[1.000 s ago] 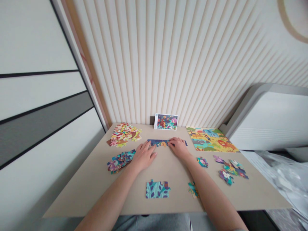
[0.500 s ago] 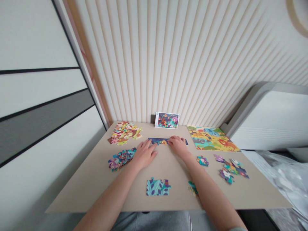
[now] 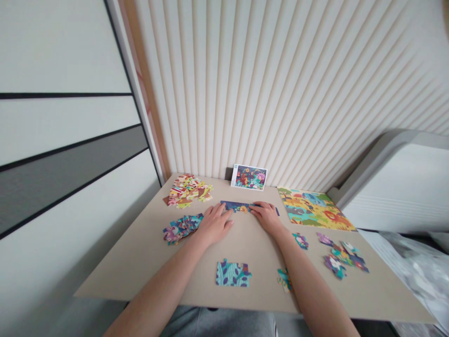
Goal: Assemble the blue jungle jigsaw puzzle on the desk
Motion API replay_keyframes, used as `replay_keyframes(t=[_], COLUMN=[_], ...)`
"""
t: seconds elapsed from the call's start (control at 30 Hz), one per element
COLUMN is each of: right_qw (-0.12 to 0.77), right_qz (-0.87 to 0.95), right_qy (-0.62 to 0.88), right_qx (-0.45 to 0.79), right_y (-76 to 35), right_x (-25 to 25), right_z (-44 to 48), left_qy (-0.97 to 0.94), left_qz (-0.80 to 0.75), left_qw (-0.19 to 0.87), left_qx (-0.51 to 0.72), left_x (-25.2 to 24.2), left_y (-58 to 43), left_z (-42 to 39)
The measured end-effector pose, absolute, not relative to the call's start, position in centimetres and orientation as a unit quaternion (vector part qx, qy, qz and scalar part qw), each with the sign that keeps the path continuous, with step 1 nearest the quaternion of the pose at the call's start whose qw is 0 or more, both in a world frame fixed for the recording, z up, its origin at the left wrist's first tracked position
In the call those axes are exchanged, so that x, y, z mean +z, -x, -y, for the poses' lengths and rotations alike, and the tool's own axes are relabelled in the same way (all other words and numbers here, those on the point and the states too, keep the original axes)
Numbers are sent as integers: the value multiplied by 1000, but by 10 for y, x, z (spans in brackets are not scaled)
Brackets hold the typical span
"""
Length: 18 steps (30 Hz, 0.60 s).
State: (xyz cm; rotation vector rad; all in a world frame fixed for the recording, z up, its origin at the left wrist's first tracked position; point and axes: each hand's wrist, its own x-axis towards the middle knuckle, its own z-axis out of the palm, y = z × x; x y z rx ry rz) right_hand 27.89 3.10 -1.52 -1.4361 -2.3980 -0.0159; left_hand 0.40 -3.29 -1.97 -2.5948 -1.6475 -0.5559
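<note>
the left hand point(image 3: 214, 225) lies loose, fingertips on the puzzle strip point(image 3: 241, 206) at twelve o'clock; the right hand point(image 3: 266, 217) curls over its three o'clock end, whether gripping i cannot tell. the step looks like aligning it; next probably calls for a matching piece from the nine o'clock pile point(image 3: 180, 229).

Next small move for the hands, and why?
Probably a gentle press on the dark blue puzzle strip with the right hand, while the left hand steadies its left end. Both hands' fingers are at the strip, and whether its pieces sit flush is too small to tell.
</note>
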Motion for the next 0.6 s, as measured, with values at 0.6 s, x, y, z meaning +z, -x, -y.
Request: replay_keyframes(t=[0.6], right_qw=[213], right_qz=[818], right_qy=[527], right_qx=[89], right_y=[-288], right_x=[-21], right_z=[-39], left_qy=[831], left_qz=[529], left_qw=[26], left_qx=[-169], left_x=[-19], left_y=[-4], left_z=[33])
